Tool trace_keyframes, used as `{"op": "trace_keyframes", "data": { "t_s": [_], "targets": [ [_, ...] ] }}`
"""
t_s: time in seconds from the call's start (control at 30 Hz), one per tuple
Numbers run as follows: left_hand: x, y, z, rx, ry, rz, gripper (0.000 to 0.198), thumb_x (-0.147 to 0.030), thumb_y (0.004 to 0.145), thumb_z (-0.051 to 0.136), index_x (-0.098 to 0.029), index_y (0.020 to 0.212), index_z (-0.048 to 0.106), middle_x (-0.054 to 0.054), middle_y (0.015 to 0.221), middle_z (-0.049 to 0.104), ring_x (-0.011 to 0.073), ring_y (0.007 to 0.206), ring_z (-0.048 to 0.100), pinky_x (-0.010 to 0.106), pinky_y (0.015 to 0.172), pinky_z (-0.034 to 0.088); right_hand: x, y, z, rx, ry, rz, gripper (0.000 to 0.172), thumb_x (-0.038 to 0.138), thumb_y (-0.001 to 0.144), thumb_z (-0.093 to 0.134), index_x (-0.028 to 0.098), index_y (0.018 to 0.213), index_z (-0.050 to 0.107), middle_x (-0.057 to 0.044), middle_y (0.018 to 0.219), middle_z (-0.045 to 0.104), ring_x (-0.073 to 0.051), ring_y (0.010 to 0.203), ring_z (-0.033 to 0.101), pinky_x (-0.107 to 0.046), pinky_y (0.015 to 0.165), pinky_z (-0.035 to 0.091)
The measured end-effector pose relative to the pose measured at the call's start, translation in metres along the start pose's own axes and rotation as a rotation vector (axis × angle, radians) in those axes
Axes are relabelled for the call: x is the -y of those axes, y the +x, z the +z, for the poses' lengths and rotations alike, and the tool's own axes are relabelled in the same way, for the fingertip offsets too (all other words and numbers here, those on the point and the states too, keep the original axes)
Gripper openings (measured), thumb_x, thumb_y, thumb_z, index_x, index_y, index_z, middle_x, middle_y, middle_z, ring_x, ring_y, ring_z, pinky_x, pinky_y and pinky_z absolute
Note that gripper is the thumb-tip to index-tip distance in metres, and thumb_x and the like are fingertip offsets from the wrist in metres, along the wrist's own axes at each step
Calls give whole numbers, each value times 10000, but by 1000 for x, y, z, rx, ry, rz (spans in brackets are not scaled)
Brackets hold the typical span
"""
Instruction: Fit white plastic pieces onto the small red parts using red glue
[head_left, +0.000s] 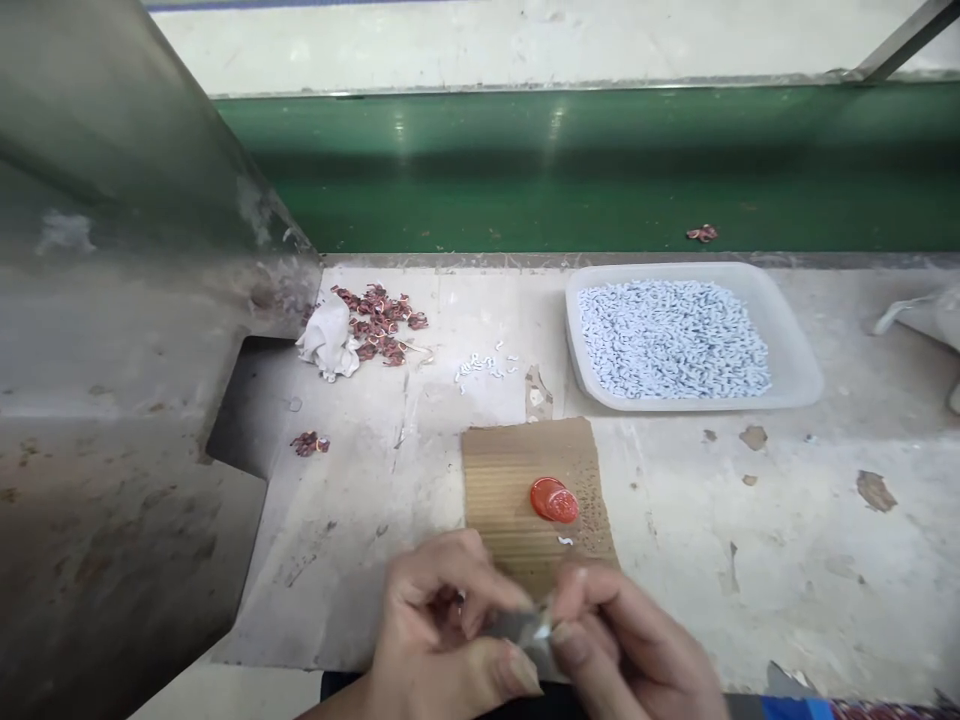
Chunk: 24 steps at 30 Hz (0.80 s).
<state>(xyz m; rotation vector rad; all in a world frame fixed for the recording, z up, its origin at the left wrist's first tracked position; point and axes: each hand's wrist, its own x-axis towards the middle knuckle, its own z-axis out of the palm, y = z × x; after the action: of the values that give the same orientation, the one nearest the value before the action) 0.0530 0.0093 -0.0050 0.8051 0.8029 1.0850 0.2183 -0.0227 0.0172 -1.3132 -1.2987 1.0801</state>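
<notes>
At the front edge my left hand is closed, its fingers curled. A little dark reddish stuff shows inside the curl, too hidden and blurred to name. Close beside it my right hand pinches a small white piece between thumb and fingertips. A blurred greyish patch lies between the two hands. Just beyond them is a piece of brown cardboard. On it sit a glossy red blob with a paler red disc overlapping it, and one small white curved piece.
A translucent tub full of small pale-blue curved pieces stands at right. Loose white pieces, dark-red figures and a crumpled white cloth lie at left. A metal panel bounds the left; a green belt runs behind.
</notes>
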Motion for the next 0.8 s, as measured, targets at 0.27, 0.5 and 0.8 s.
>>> {"op": "trace_keyframes", "data": {
  "t_s": [0.27, 0.5, 0.8],
  "targets": [
    [-28, -5, -48, -84, 520, -151, 307, -306, 1084, 612, -312, 1386, 668, 25, 1040, 808, 154, 918, 745, 264, 895, 616, -14, 43, -83, 270, -1085, -411, 233, 306, 1155, 422, 182, 1061, 596, 7, 764, 572, -108, 555, 564, -236, 515, 382],
    [-42, 2, -62, -62, 686, -36, 230, -88, 914, 740, -282, 875, 858, 22, 1067, 868, 205, 1052, 828, 263, 906, 687, -2, 62, -72, 442, -1144, -559, 282, 276, 1163, 362, 191, 953, 529, 15, 727, 466, -124, 541, 435, -272, 501, 268],
    [-49, 7, -71, -71, 631, 101, 372, -8, 772, 856, -331, 950, 898, 2, 806, 855, 192, 772, 804, 267, 690, 709, 6, 66, -70, 513, -1205, -650, 324, 178, 1156, 266, 155, 1077, 579, 6, 734, 512, -112, 532, 528, -247, 496, 331]
  ]
}}
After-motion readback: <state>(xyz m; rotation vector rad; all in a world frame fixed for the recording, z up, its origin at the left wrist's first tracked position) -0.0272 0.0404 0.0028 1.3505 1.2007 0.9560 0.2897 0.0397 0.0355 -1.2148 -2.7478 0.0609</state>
